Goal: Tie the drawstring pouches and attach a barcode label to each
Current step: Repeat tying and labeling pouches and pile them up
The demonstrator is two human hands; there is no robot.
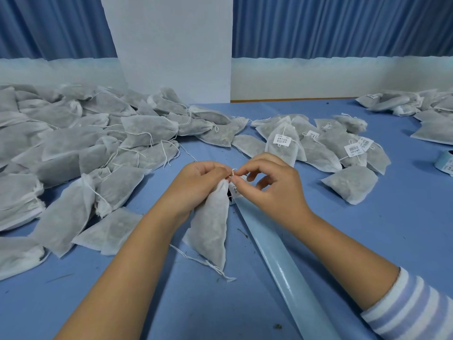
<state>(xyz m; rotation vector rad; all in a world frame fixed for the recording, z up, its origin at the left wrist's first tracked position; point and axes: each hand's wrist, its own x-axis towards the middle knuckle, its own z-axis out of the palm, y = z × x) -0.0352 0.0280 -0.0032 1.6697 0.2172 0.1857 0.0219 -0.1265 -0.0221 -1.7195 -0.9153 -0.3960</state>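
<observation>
A white mesh drawstring pouch (212, 224) with grey filling lies lengthwise at the table's middle, its gathered neck lifted. My left hand (196, 182) grips that neck. My right hand (272, 182) pinches the thin white drawstring (233, 172) just above the neck, thumb and forefinger together. A small barcode label (235, 190) shows partly under my right fingers, beside the neck. Loose string ends trail from the pouch's near corner.
A large heap of unlabelled pouches (73, 143) fills the left side. Labelled pouches (318, 146) lie at centre right, more (416, 104) at far right. A pale blue backing strip (277, 261) runs diagonally under my right forearm. A label roll (446, 163) sits at the right edge.
</observation>
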